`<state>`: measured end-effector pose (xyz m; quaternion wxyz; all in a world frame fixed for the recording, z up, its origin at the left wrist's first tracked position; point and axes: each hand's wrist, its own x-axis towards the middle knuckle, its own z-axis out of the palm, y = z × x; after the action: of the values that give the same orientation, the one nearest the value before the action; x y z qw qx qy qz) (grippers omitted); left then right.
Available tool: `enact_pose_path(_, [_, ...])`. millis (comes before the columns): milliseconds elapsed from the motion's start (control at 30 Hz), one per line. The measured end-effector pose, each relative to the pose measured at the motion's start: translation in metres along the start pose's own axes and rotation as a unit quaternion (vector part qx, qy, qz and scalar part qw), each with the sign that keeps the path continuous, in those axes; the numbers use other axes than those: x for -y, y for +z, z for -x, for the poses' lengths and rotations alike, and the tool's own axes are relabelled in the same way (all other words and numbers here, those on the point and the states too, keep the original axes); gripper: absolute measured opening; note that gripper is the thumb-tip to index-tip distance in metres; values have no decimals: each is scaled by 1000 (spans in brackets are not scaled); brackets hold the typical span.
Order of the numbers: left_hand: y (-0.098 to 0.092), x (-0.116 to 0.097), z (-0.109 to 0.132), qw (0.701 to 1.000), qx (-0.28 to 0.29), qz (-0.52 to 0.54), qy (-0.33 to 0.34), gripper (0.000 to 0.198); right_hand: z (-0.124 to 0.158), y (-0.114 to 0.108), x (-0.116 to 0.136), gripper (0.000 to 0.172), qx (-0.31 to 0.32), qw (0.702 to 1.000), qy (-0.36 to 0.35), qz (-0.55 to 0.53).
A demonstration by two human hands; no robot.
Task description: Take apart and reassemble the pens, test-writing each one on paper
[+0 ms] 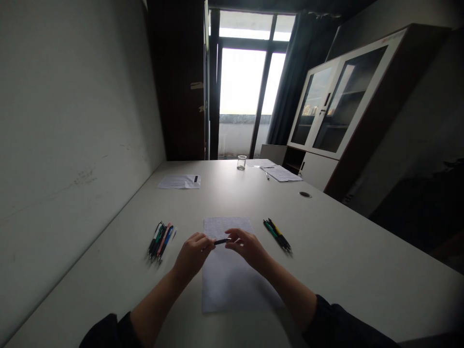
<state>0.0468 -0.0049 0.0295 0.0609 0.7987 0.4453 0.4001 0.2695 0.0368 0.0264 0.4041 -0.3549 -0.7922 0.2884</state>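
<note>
A dark pen [221,241] is held level in the air above a sheet of paper [221,285]. My left hand [194,252] is closed on the pen's left end. The fingers of my right hand [247,245] pinch around its other end, near a lighter, shiny part. The sheet beneath has lines of writing on its upper part, and its lower part looks blank. To the left of my hands lies a group of several pens [160,241] in dark, green, pink and blue. On the right, a smaller group of green, black and yellow pens [277,236] lies slanted.
Further back on the white table [188,205] stand a clear glass [241,163] and papers [282,173] with a pen [267,176] beside them. Another paper [177,181] lies back left. A round cable hole [305,195] is at right. A wall [90,159] borders the left edge.
</note>
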Motion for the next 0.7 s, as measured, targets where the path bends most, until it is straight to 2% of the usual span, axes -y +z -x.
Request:
enact_pose_path(167, [0,2,1,1000,-2,-10,-1,10,0,0,2,6,10,1000,-7,4])
enact_pose_path(300, [2,4,2,1000,2,-11,3,11,1,0,7,8,20,999,-4,28])
enact_pose_path(500, [4,4,2,1000,-4,-8,14,11,2,-1,8,30,37,993,-40,102])
enact_pose_path(567, [4,4,2,1000,-5,-12,10,11,2,-2,8,27,35,994,-37,100])
enact_pose_path(667, [3,4,2,1000,-6,-22,2,11,1,-3,6,9,14,997,-31,74])
enact_pose_path(700, [2,4,2,1000,-6,-25,-1,11,1,-3,6,9,8,997,-32,67])
